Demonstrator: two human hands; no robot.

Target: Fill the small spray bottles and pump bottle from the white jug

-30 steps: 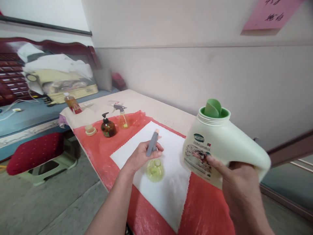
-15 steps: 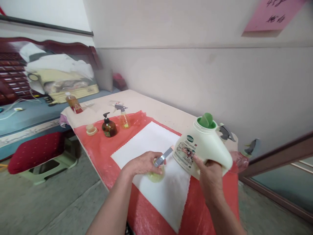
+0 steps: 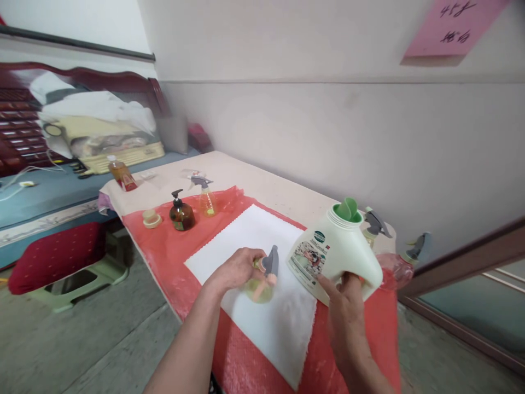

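My left hand [image 3: 241, 270] is closed around the neck of a small spray bottle [image 3: 259, 293] with yellowish liquid, a grey head and an orange-pink trigger. The bottle is over a white cloth [image 3: 283, 323], partly blurred; I cannot tell whether it touches the cloth. To its right, my right hand [image 3: 346, 306] grips the handle of a pale green detergent jug [image 3: 336, 241]. The jug leans left, with its label facing me and a green spout showing in its uncapped mouth. Part of the handle is behind my fingers.
A red sheet [image 3: 164, 257] lies under the cloth. Toward the left stand a brown pump bottle [image 3: 181, 216], another spray bottle [image 3: 208, 203] and a small beige lid-like piece [image 3: 151, 219]. Behind the jug is a pink spray bottle [image 3: 397, 271]. A stool [image 3: 57, 260] stands beside the table.
The spray bottle's grey head has turned in my left hand, bringing its orange-pink trigger into view. The jug has shifted slightly left and down in view, still gripped by my right hand.
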